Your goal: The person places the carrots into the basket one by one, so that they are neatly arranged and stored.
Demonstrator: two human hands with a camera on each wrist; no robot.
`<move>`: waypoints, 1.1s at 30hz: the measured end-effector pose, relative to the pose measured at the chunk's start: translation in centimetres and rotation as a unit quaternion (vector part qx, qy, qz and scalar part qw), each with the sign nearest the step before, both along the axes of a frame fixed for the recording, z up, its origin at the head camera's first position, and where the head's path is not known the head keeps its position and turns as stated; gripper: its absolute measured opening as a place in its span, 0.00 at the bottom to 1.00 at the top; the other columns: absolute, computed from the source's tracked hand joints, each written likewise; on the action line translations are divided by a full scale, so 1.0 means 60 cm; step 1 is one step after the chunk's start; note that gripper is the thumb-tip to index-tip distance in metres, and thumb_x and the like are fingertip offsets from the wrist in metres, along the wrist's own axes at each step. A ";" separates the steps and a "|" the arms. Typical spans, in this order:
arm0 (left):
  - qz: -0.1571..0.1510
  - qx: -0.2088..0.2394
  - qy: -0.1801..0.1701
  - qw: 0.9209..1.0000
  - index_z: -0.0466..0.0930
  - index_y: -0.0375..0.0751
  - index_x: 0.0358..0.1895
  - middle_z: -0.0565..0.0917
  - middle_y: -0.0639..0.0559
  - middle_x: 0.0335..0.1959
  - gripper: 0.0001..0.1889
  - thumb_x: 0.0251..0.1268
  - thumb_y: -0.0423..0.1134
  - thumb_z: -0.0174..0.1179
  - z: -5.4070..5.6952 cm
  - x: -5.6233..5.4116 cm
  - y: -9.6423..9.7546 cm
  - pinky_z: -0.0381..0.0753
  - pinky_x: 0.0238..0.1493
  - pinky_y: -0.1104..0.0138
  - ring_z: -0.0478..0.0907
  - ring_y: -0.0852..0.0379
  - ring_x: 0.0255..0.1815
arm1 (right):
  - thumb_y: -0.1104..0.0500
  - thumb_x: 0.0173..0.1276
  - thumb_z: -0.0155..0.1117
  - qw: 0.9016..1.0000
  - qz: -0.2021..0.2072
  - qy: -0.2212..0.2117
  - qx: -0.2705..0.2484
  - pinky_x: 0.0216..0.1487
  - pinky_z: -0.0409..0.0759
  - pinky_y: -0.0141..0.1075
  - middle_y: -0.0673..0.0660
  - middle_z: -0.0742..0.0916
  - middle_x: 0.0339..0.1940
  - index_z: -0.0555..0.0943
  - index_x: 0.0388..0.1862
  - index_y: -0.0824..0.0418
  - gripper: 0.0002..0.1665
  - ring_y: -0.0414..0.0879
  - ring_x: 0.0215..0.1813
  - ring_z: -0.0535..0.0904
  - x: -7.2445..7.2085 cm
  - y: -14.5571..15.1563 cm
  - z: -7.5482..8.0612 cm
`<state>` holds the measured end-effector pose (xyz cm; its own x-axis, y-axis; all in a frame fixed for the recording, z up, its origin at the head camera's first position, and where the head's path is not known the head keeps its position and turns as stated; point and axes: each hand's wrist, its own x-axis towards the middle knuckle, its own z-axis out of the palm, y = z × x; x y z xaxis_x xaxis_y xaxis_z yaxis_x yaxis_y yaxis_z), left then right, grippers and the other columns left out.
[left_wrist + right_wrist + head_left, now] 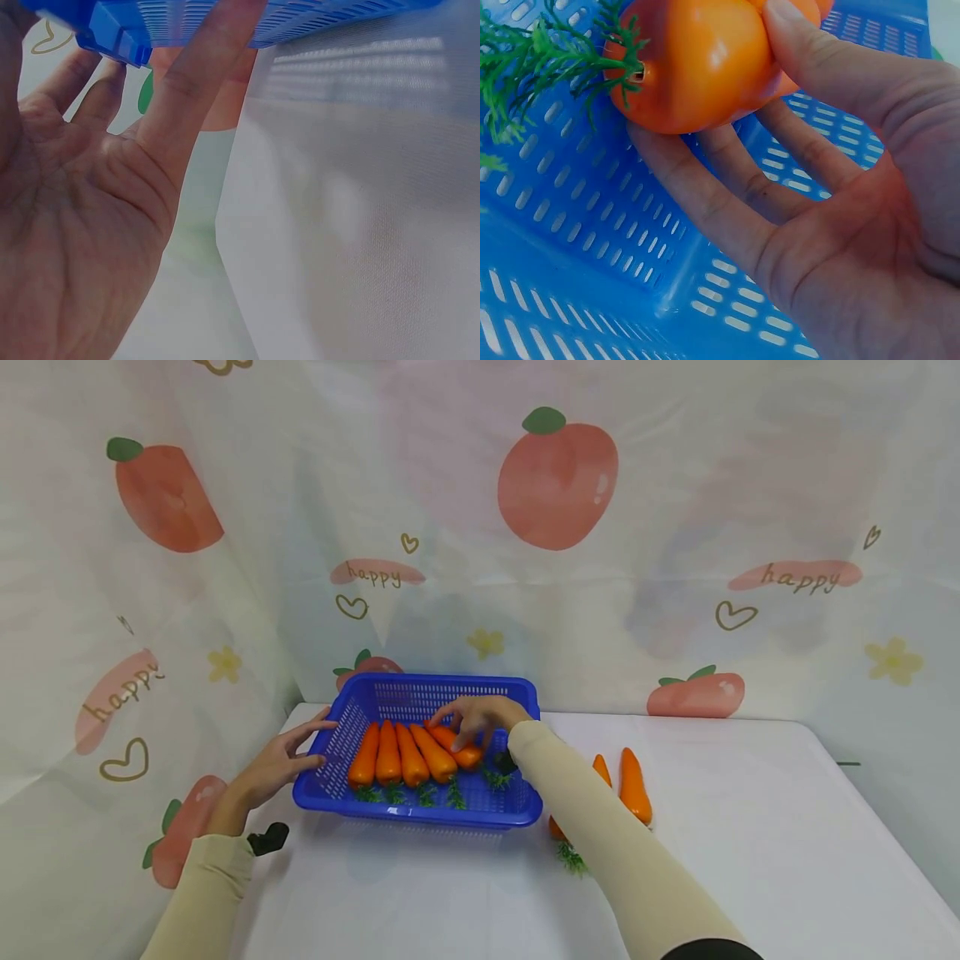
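Note:
A blue slotted plastic basket (pixel 420 815) sits at the back of the table. Four or so... several orange carrots (pixel 412 760) with green leafy tops lie side by side inside it, tips towards the back. My right hand (pixel 482 718) reaches into the basket's right half and holds another carrot (pixel 697 60) there, thumb on one side and fingers curled beneath, its green top pointing away from the palm. At the basket's left end, my left hand (pixel 272 770) touches the wall and rim with its fingers spread and fairly straight; the left wrist view shows its palm (pixel 82 202) below the basket edge.
To the right of the basket, more carrots (pixel 634 787) lie on the white table (pixel 750 827), partly hidden by the right forearm. A printed cloth (pixel 450 485) with fruit pictures hangs behind the table and along its left side.

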<state>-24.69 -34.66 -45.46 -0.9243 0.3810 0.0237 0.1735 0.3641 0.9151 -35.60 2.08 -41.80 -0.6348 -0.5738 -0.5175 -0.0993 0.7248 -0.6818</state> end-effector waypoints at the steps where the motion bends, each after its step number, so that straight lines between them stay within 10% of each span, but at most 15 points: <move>1: 0.001 -0.001 0.001 1.000 0.63 0.39 0.77 0.44 0.48 0.86 0.31 0.74 0.36 0.59 0.001 0.000 0.001 0.75 0.60 0.33 0.40 0.24 0.81 | 0.65 0.69 0.70 1.000 0.000 0.000 0.000 0.46 0.89 0.47 0.65 0.74 0.70 0.75 0.74 0.44 0.36 0.60 0.66 0.75 0.001 0.000 0.000; 25: 0.004 -0.006 -0.006 1.000 0.64 0.41 0.77 0.44 0.49 0.86 0.31 0.74 0.36 0.60 0.002 0.002 0.003 0.71 0.61 0.32 0.36 0.26 0.82 | 0.60 0.72 0.69 0.998 0.041 0.022 0.043 0.56 0.85 0.52 0.66 0.70 0.76 0.67 0.80 0.44 0.40 0.61 0.72 0.71 0.015 0.005 0.024; 33: 0.009 0.004 -0.018 1.000 0.63 0.40 0.78 0.42 0.50 0.86 0.31 0.74 0.36 0.60 0.006 0.008 0.003 0.76 0.60 0.36 0.40 0.25 0.81 | 0.53 0.71 0.71 0.990 0.091 0.098 0.036 0.51 0.87 0.53 0.67 0.71 0.74 0.61 0.82 0.47 0.46 0.58 0.64 0.78 0.029 0.018 0.060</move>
<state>-24.19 -34.48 -45.09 -0.9313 0.3641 -0.0069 0.1334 0.3588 0.9238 -33.84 3.15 -38.19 -0.6162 -0.6542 -0.4385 -0.3577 0.7285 -0.5842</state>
